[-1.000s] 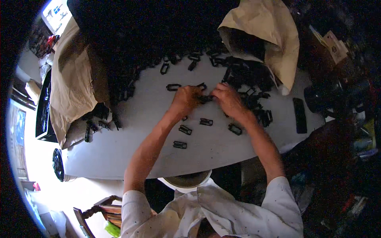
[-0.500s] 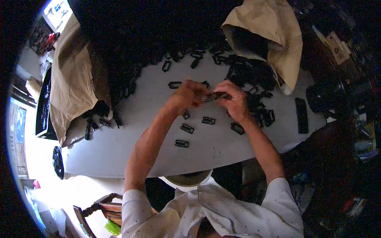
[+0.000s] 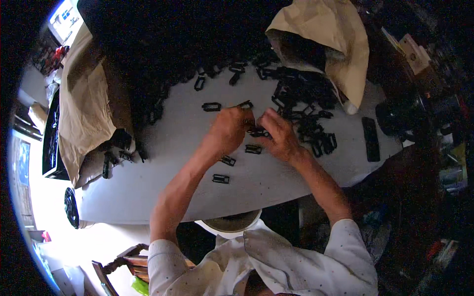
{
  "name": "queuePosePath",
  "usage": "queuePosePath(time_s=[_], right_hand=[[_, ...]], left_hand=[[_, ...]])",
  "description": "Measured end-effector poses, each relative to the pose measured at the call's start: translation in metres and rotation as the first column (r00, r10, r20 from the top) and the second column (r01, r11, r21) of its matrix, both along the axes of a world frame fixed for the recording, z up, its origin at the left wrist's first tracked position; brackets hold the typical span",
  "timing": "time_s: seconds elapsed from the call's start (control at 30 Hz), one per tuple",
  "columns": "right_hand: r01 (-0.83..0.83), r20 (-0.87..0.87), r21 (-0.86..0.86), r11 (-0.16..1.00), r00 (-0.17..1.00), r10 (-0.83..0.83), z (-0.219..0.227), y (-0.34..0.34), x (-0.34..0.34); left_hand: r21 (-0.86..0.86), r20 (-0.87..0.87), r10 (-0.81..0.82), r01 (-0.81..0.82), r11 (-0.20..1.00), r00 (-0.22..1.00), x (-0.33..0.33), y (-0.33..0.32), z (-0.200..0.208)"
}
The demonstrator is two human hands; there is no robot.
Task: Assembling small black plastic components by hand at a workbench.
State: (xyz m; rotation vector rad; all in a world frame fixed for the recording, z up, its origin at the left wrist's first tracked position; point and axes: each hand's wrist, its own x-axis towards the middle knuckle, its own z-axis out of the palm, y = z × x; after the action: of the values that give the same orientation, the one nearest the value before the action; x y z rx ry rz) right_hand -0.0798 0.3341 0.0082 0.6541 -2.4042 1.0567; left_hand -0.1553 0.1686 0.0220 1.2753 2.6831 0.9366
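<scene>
My left hand (image 3: 233,127) and my right hand (image 3: 280,134) nearly meet over the middle of a pale table (image 3: 182,133). Both have curled, closed fingers. Between them is a small black plastic part (image 3: 257,131), pinched by my right fingers; its far side is hidden. What my left fingers hold, if anything, is covered by the hand. Similar rectangular black frame-like pieces lie close by: one piece (image 3: 253,149) just below the hands, another piece (image 3: 220,178) nearer me, and a third piece (image 3: 212,106) beyond my left hand.
A heap of black parts (image 3: 308,93) spreads beyond my right hand, by an open brown paper bag (image 3: 353,54). Another paper bag (image 3: 86,121) stands at left with parts at its mouth. A flat black rectangular object (image 3: 371,139) lies at right. Below the table edge are a bucket (image 3: 210,228) and a wooden chair (image 3: 138,264).
My hands have drawn closer together and turned. The part between them has come slightly nearer me and left. The whole view has shifted a little.
</scene>
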Motion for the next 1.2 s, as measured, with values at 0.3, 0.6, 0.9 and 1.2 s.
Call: queuePosePath(time_s=[0.3, 0.6, 0.9, 1.2], right_hand=[[0.135, 0.285, -0.316, 0.939, 0.958, -0.042, 0.017, -0.006, 0.009], [0.183, 0.604, -0.187, 0.965, 0.796, -0.034, 0.018, 0.007, 0.0], [0.113, 0.271, 0.341, 0.933, 0.939, -0.213, -0.012, 0.009, -0.022], [0.295, 0.297, 0.17, 0.94, 0.894, -0.335, 0.025, 0.051, -0.016]], left_hand=[[0.199, -0.163, 0.024, 0.009, 0.98, 0.986, 0.01, 0.001, 0.011], [-0.02, -0.061, 0.046, -0.048, 0.999, 0.997, -0.015, -0.003, -0.018], [-0.33, -0.248, -0.034, -0.051, 0.943, 0.968, -0.026, -0.009, -0.057], [-0.483, -0.295, 0.049, -0.194, 0.854, 0.954, -0.011, 0.0, -0.028]])
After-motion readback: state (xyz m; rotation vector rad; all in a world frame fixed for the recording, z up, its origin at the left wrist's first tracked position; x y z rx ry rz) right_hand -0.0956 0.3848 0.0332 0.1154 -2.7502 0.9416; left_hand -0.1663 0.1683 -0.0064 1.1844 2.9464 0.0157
